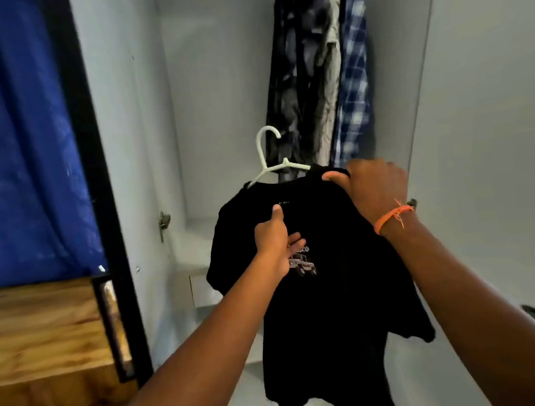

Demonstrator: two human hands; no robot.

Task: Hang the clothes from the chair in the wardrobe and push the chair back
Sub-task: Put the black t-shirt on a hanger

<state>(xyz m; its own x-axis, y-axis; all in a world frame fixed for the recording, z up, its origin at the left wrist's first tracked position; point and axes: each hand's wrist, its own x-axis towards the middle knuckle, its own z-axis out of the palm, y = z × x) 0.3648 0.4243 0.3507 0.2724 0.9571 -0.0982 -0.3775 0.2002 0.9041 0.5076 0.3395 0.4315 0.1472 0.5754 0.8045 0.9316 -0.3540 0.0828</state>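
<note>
Deep blue curtain (18, 143) hangs at my left behind a black upright frame post (95, 172). Below it, a light-grained wooden ledge (38, 333). Small metal hinge (164, 224) nearby.

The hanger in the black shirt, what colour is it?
White. The hanger shows best in the head view, its hook poking up above the black shirt.

Black T-shirt (325, 288), white hanger (272, 157), blue plaid shirt (353, 75), orange wristband (390, 218), blue curtain (18, 143)

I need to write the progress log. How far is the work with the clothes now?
Done: several clothes hang in the wardrobe. In hand: both hands, left and right, hold a black T-shirt on a white hanger, not yet hooked up. Left: hang it. The chair is not visible.
</note>
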